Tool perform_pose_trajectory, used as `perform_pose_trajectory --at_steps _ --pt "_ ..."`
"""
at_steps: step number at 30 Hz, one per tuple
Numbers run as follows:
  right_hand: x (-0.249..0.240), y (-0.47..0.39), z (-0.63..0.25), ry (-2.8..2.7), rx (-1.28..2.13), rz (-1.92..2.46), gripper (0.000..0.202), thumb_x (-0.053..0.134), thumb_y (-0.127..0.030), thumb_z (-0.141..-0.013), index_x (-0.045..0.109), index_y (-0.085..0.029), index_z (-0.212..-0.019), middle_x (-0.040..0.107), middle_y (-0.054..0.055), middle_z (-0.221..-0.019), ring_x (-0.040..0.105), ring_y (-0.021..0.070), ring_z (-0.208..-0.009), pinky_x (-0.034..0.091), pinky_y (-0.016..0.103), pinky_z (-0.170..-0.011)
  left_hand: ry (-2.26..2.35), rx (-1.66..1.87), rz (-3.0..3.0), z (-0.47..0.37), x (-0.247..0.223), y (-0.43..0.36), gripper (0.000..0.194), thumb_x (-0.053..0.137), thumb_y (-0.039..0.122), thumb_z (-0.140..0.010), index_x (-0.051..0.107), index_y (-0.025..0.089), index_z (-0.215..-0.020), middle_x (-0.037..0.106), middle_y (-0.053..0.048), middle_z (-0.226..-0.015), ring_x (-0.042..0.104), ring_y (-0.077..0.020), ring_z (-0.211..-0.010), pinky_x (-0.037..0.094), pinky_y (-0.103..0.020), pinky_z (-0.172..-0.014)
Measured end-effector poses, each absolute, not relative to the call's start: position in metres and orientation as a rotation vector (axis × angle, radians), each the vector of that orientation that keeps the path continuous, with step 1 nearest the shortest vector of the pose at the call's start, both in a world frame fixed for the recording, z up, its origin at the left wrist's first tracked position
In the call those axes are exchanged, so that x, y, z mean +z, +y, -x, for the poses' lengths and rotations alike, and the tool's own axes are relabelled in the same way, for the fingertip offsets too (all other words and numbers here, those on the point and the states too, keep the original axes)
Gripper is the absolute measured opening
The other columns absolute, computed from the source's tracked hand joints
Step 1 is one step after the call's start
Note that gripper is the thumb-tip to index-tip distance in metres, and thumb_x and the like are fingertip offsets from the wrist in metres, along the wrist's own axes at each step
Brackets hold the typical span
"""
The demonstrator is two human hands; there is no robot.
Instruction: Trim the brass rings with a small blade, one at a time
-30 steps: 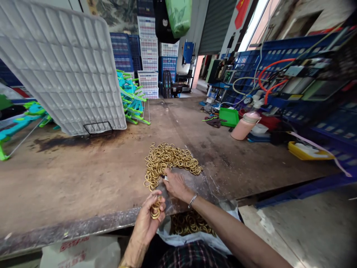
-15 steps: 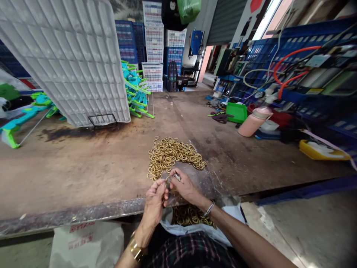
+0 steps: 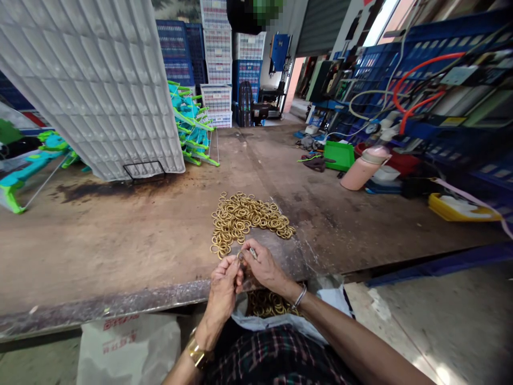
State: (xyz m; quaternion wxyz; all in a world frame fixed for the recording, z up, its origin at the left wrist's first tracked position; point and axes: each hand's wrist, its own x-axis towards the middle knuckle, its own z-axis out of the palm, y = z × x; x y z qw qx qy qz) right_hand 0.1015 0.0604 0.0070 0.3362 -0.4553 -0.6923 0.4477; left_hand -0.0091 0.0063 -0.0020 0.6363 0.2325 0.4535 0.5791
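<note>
A curved pile of brass-coloured rings lies on the brown table, just beyond my hands. My left hand, with a gold watch at its wrist, is closed in a pinch on a ring. Close beside it on the right, my right hand has its fingertips at the same ring and holds a small metallic item that is too small to name. Many more rings fill a white bag below the table edge, under my right wrist.
A tall grey moulded panel leans at the left, with green and turquoise plastic parts behind it. To the right are a pink bottle, a green tray and a yellow tray. Crates are stacked behind.
The view has shifted slightly. My right fingers have moved a little closer over the ring at my left fingertips, and less of the ring shows.
</note>
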Motion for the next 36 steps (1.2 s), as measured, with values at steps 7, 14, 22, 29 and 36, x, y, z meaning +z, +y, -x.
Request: perform_pose_trajectory --at_steps 7,14,22,29,36 --pt "0.009 0.061 -0.104 -1.941 1.081 1.188 0.014 0.044 -0.026 -0.08 0.05 -0.017 -0.071 0.042 -0.007 -0.057 0.04 0.0085 -0.056 0.03 0.019 -0.055 1.352 1.336 -0.955 0.013 -0.003 0.004 0.025 0.056 0.041 -0.075 0.056 0.016 -0.069 0.046 0.005 -0.053 0.038 -0.0065 -0.046 0.031 -0.018 -0.045" --pt "0.007 0.06 -0.102 -1.932 1.117 1.255 0.017 0.045 -0.026 -0.079 0.051 -0.017 -0.067 0.045 -0.006 -0.057 0.041 0.0081 -0.057 0.029 0.019 -0.054 1.227 1.251 -0.851 0.015 -0.002 0.005 0.023 0.055 0.041 -0.076 0.056 0.018 -0.076 0.047 0.006 -0.052 0.035 -0.0059 -0.041 0.027 -0.018 -0.04" --pt "0.005 0.062 -0.104 -1.894 1.197 1.28 0.021 0.037 -0.023 -0.082 0.053 -0.016 -0.07 0.053 -0.003 -0.059 0.048 0.0092 -0.057 0.033 0.019 -0.056 1.001 1.232 -0.611 0.014 -0.001 0.005 0.027 0.061 0.041 -0.071 0.05 0.017 -0.073 0.047 0.007 -0.053 0.032 -0.0031 -0.038 0.022 -0.015 -0.036" --pt "0.009 0.055 -0.111 -2.47 0.739 1.356 0.015 0.044 -0.015 -0.077 0.057 -0.017 -0.086 0.06 0.002 -0.069 0.051 0.0124 -0.062 0.029 0.022 -0.056 1.095 1.256 -0.747 0.015 -0.007 0.005 0.03 0.054 0.045 -0.076 0.048 0.017 -0.068 0.043 0.007 -0.048 0.029 -0.0035 -0.037 0.023 -0.016 -0.037" --pt "0.014 0.052 -0.111 -2.656 0.599 1.412 0.023 0.041 -0.014 -0.077 0.054 -0.016 -0.096 0.063 0.006 -0.078 0.055 0.0158 -0.07 0.03 0.024 -0.06 1.183 1.247 -0.836 0.016 -0.005 0.004 0.029 0.053 0.045 -0.077 0.048 0.018 -0.068 0.044 0.006 -0.049 0.033 -0.0051 -0.039 0.024 -0.017 -0.038"
